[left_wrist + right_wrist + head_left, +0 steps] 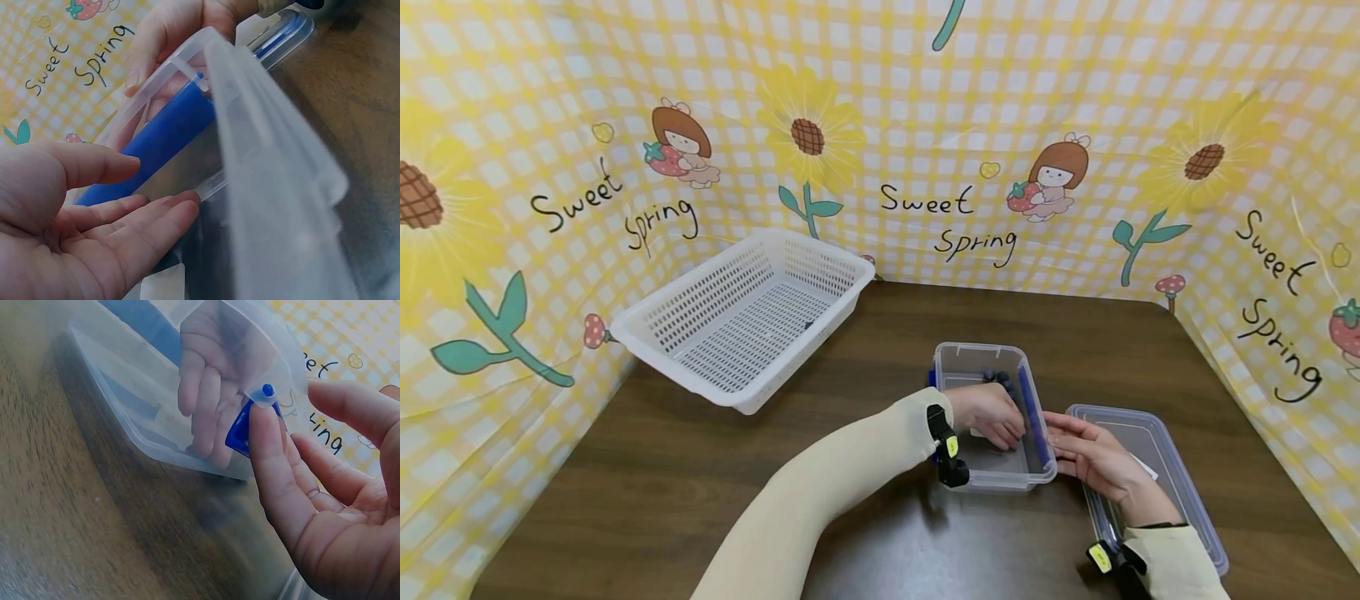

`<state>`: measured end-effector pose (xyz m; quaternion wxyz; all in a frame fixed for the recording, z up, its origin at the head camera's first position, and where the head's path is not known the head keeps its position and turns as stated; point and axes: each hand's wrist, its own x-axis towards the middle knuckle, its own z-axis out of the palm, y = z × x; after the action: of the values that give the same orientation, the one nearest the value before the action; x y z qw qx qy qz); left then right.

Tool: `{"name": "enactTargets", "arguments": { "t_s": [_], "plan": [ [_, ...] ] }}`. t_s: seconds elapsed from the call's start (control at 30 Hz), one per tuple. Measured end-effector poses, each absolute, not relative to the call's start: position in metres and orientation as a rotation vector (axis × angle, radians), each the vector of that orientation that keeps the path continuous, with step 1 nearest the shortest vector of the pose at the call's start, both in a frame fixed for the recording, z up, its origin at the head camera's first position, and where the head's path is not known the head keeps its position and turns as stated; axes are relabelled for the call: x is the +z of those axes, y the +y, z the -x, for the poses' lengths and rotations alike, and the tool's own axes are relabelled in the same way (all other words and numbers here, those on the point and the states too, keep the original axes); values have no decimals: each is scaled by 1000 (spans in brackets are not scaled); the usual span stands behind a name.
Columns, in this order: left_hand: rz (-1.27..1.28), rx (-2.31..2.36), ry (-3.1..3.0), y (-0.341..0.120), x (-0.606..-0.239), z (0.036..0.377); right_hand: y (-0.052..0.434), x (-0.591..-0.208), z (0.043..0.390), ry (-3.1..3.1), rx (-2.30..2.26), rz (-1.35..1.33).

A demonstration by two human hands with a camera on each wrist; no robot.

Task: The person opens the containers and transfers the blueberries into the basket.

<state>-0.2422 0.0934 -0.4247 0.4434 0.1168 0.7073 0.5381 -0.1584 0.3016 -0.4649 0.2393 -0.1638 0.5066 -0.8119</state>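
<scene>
A clear plastic food container (981, 478) with blue side latches stands on the table, its top uncovered. Small dark-blue round pieces that look like blueberries (997, 377) lie at its far end. My left hand (992, 414) reaches down inside the container. The left wrist view shows its fingers (165, 222) extended, thumb apart, with nothing held. At the container's right side is my right hand (1101, 458). Its nearly straight fingers (269, 444) touch the outer wall beside the blue latch (240, 428).
A clear lid (1187, 492) lies flat to the right, partly under my right forearm. At the back left stands a white slotted basket (752, 400) with a small dark piece (808, 325) inside. Yellow checked cloth (880, 108) walls off the back and sides of the wooden table.
</scene>
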Motion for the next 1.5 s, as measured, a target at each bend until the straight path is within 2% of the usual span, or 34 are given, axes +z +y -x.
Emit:
{"name": "enactTargets", "arguments": {
  "t_s": [0.4, 1.5],
  "plan": [
    [-311, 1317, 1828, 77, -411, 258, 300, -465, 159, 1402, -2215, 464],
    [-249, 1282, 1718, 100, -426, 255, 302, -464, 157, 1384, -2209, 452]
  ]
}}
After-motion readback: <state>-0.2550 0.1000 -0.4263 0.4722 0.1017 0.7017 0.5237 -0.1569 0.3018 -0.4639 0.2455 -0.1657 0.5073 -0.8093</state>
